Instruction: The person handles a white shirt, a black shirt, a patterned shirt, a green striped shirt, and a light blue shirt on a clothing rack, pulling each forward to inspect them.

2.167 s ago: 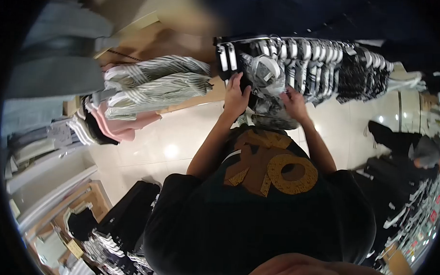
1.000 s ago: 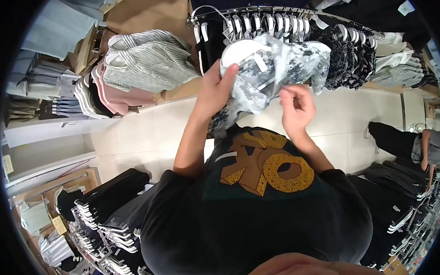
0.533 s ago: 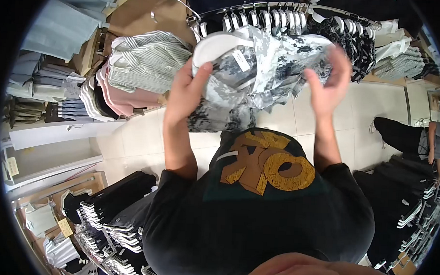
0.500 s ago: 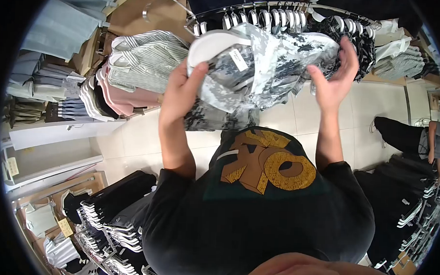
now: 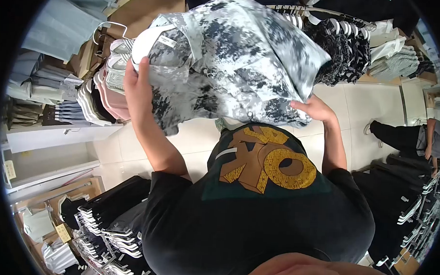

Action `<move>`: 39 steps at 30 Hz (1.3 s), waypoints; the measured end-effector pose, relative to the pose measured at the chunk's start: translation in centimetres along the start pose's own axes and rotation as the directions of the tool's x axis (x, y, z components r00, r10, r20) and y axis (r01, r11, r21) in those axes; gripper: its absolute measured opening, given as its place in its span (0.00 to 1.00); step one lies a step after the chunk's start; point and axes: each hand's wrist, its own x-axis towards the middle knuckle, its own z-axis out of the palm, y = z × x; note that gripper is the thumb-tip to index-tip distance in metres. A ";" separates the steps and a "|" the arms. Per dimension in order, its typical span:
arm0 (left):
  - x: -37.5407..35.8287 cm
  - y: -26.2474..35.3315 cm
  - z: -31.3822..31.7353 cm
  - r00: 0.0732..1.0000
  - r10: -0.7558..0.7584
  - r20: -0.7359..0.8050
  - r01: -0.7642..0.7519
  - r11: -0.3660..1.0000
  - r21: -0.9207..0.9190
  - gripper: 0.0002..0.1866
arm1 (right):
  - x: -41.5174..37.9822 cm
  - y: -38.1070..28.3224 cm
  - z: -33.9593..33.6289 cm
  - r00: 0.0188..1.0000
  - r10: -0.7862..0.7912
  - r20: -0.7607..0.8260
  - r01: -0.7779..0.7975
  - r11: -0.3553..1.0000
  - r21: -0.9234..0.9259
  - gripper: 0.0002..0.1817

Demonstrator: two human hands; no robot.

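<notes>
A grey, white and black patterned shirt (image 5: 242,65) on a white hanger (image 5: 144,43) is spread between my hands, in front of the clothes rail. My left hand (image 5: 140,88) grips the hanger and the shirt's collar end, thumb on top. The hanger's metal hook (image 5: 110,24) points up and left. A small white label (image 5: 167,40) shows inside the collar. At the shirt's lower right edge, my right hand (image 5: 315,109) pinches the cloth, thumb on top; its other fingers are partly hidden behind the fabric.
Black patterned clothes on white hangers (image 5: 339,49) fill the rail beyond the shirt. Folded and hung clothes (image 5: 68,100) line shelves on the left. Racks of dark trousers (image 5: 116,201) stand behind on both sides. Another person (image 5: 414,137) is at the far right.
The shirt has moved left and opened out wide. My left hand went left with the hanger; my right hand came down and took hold of the shirt's edge.
</notes>
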 end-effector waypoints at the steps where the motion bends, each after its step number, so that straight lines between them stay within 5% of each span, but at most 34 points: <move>1: -0.5 -0.3 0.9 0.996 0.084 -0.012 -0.084 0.996 -0.011 0.28 | -0.3 -1.6 0.7 0.987 -0.066 -0.149 0.104 0.959 0.264 0.28; 2: -1.0 -0.6 2.1 0.986 0.166 -0.024 -0.166 0.986 -0.023 0.31 | -0.4 -3.3 1.1 0.947 -0.086 -0.310 0.235 0.841 0.487 0.28; 3: -1.7 -0.9 3.7 0.959 0.282 0.013 -0.282 0.959 0.029 0.33 | -0.3 -5.1 1.1 0.975 0.023 -0.222 0.167 0.583 0.795 0.24; 4: -2.5 -0.9 5.5 0.918 0.392 0.053 -0.396 0.915 0.078 0.35 | 1.1 -4.7 0.6 0.996 -0.041 -0.082 0.091 0.361 0.928 0.20; 6: -5.2 0.0 8.5 0.917 0.285 0.280 -0.300 0.954 0.010 0.29 | 1.8 -10.3 0.9 0.997 0.018 -0.070 0.066 0.138 0.988 0.16; 8: -7.9 0.8 12.1 0.885 0.341 0.318 -0.343 0.938 -0.054 0.21 | 5.1 -9.3 1.7 0.982 -0.186 0.043 -0.064 -0.110 0.992 0.13; 10: -9.2 0.6 14.0 0.832 0.401 0.384 -0.419 0.907 -0.040 0.23 | 4.8 -12.4 2.2 0.996 -0.059 -0.071 0.068 -0.048 0.997 0.12; 14: -11.3 -0.3 15.9 0.835 0.374 0.403 -0.414 0.910 0.014 0.14 | 3.4 -13.9 2.5 0.975 -0.179 -0.135 0.123 -0.077 0.989 0.13; 17: -11.1 -2.0 16.2 0.848 0.357 0.391 -0.353 0.932 -0.085 0.10 | 3.3 -12.4 3.5 0.933 -0.147 -0.327 0.358 0.329 0.874 0.11; 22: -9.5 -0.4 14.6 0.887 0.294 0.356 -0.242 0.953 -0.183 0.12 | 2.2 -9.7 4.9 0.912 -0.193 -0.362 0.399 0.619 0.677 0.17; 25: -8.4 -0.3 13.9 0.908 0.336 0.248 -0.279 0.930 -0.238 0.13 | 0.7 -6.9 5.4 0.969 -0.247 0.008 0.210 0.839 0.502 0.27; 27: -8.2 0.6 13.8 0.937 0.297 0.185 -0.248 0.936 -0.249 0.14 | 0.1 -5.8 5.8 0.943 -0.304 0.132 0.248 0.911 0.329 0.20; 28: -8.0 0.3 13.6 0.936 0.297 0.188 -0.247 0.936 -0.249 0.14 | -0.5 -6.0 5.2 0.943 -0.129 0.306 0.035 0.955 0.293 0.15; 32: -7.5 -0.8 13.4 0.937 0.091 0.337 -0.100 0.995 0.010 0.13 | -0.2 -3.6 6.3 0.968 -0.251 0.008 0.193 0.766 0.613 0.15; 34: -8.0 -0.4 14.3 0.903 0.353 0.244 -0.381 0.921 0.077 0.18 | -0.9 -6.4 4.8 0.967 -0.167 -0.191 0.254 0.639 0.726 0.18; 35: -8.3 -1.1 14.6 0.914 0.333 0.231 -0.371 0.918 0.141 0.27 | -1.1 -7.6 4.4 0.962 -0.127 -0.240 0.264 0.644 0.718 0.21; 39: -11.3 0.7 14.9 0.883 0.290 0.369 -0.338 0.938 0.071 0.33 | 0.6 -9.4 4.1 0.904 -0.177 -0.389 0.394 0.698 0.597 0.26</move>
